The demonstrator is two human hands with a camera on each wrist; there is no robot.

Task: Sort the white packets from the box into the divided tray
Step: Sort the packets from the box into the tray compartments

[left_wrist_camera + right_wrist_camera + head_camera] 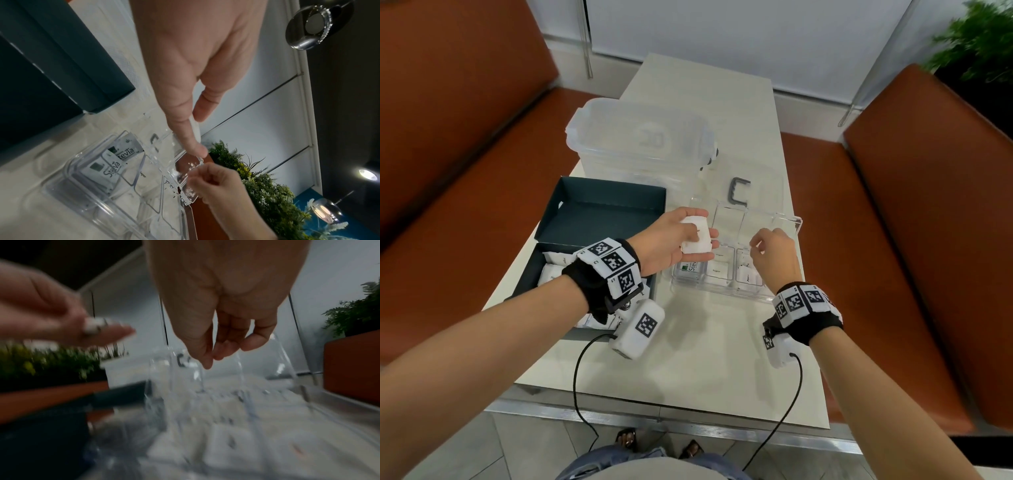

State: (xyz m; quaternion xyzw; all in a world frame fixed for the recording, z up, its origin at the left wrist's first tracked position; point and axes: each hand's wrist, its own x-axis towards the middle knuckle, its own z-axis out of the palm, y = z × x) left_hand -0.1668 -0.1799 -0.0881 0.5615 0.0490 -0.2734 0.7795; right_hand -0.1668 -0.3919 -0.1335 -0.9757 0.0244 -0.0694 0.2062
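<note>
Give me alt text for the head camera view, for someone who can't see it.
A person's left hand holds a small stack of white paper packets above a clear plastic divided tray, while the right hand hovers over its right side. A dark green open cardboard box of packets sits left.

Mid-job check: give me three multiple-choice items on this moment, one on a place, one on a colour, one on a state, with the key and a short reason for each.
1. Where do the Stevia-printed white packets lie in the clear divided plastic tray?
A. near-left compartment
B. far-right compartment
C. outside the tray

2. What colour is the open cardboard box?
A. red
B. dark teal
C. yellow

3. What is the left hand doing?
A. lying flat on the table
B. gripping the box flap
C. holding a small stack of white packets

Key: 1 A, the Stevia print shows in the near-left cell; 2 B, its walls and flap are dark teal; 3 C, thumb and fingers clasp the stack above the tray.
</note>
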